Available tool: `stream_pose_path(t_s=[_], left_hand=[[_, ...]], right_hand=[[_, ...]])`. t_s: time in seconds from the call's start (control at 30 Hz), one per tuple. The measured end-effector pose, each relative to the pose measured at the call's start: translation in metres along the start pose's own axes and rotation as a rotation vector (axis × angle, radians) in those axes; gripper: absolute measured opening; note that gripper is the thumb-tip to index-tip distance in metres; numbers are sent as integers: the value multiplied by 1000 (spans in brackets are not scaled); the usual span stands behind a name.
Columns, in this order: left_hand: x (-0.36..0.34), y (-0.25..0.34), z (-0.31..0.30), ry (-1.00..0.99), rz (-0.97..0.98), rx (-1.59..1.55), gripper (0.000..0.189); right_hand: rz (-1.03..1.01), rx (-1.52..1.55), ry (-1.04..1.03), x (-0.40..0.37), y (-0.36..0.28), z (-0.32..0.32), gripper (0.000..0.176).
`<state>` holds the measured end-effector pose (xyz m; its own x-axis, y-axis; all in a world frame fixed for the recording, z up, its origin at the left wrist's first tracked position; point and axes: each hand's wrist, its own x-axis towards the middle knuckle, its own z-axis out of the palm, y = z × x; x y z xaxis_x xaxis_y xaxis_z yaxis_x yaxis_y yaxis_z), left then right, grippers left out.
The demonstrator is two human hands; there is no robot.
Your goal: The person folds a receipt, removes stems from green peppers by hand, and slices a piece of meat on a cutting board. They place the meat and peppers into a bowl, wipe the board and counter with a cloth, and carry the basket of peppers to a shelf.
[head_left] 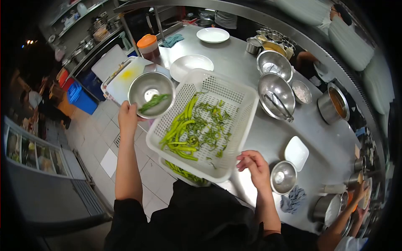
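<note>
My left hand (pixel 127 117) grips the rim of a steel bowl (pixel 141 85) with a few green leaves or peppers (pixel 155 102) inside. The bowl is beside the upper left edge of a white perforated basket (pixel 247 113). Long green peppers (pixel 178 134) lie along the basket's left side, with small stems and scraps (pixel 211 121) in its middle and right. My right hand (pixel 253 165) is at the basket's lower right corner, fingers partly curled and apart, holding nothing. More green peppers (pixel 184 171) show below the basket.
Steel bowls (pixel 276 94) and a small bowl (pixel 283 178) sit on the steel table (pixel 238 62), right of the basket. White plates (pixel 212 35) lie beyond it. A pot (pixel 331 104) stands at right. A co-worker's arm (pixel 345 213) reaches in at lower right.
</note>
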<state>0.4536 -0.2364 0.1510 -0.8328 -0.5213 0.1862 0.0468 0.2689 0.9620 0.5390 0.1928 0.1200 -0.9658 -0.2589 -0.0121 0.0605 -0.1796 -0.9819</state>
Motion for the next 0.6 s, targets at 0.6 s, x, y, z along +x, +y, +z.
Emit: stream_pose_path(t_s=[0.6], left_hand=[[83,-45,131,-1139,1097,701,26]], right_hand=[[28,-652,487,52,59,122,16]])
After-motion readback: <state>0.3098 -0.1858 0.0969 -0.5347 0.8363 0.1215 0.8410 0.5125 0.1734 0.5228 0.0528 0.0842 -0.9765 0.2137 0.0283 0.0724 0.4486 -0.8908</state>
